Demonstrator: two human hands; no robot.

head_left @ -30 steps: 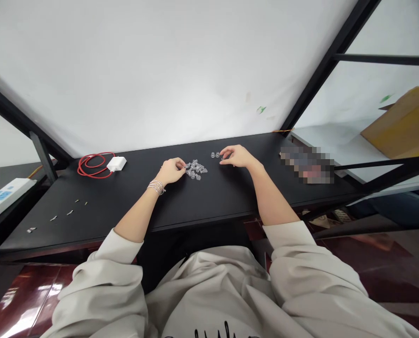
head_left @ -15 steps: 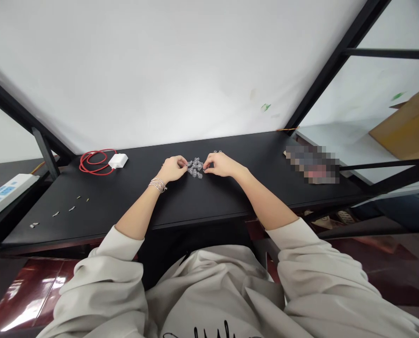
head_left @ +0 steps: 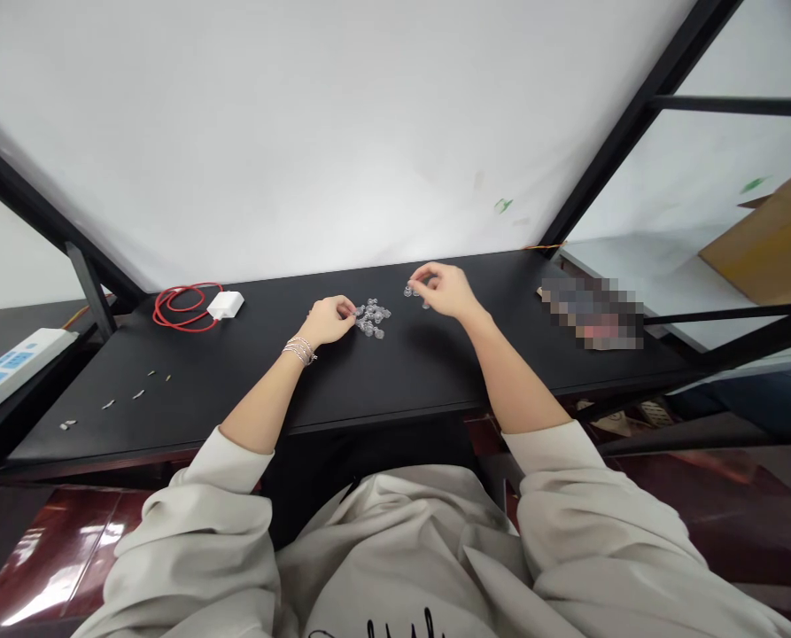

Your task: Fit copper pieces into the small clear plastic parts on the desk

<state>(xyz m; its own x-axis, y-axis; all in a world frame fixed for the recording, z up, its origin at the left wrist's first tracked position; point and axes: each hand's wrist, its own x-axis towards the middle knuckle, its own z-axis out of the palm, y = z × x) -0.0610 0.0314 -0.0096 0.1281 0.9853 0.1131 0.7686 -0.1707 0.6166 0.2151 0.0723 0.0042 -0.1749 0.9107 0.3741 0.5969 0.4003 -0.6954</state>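
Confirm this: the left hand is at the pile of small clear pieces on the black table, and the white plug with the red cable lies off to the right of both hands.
Wrong side: the head view shows the white plug and red cable left of both hands. The rest stands.

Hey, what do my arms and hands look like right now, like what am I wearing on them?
Loose, pale grey-white sleeves end in cuffs below the elbows. Your left hand has a silvery, multi-strand bracelet at its wrist; your right hand shows no bracelet or glove.
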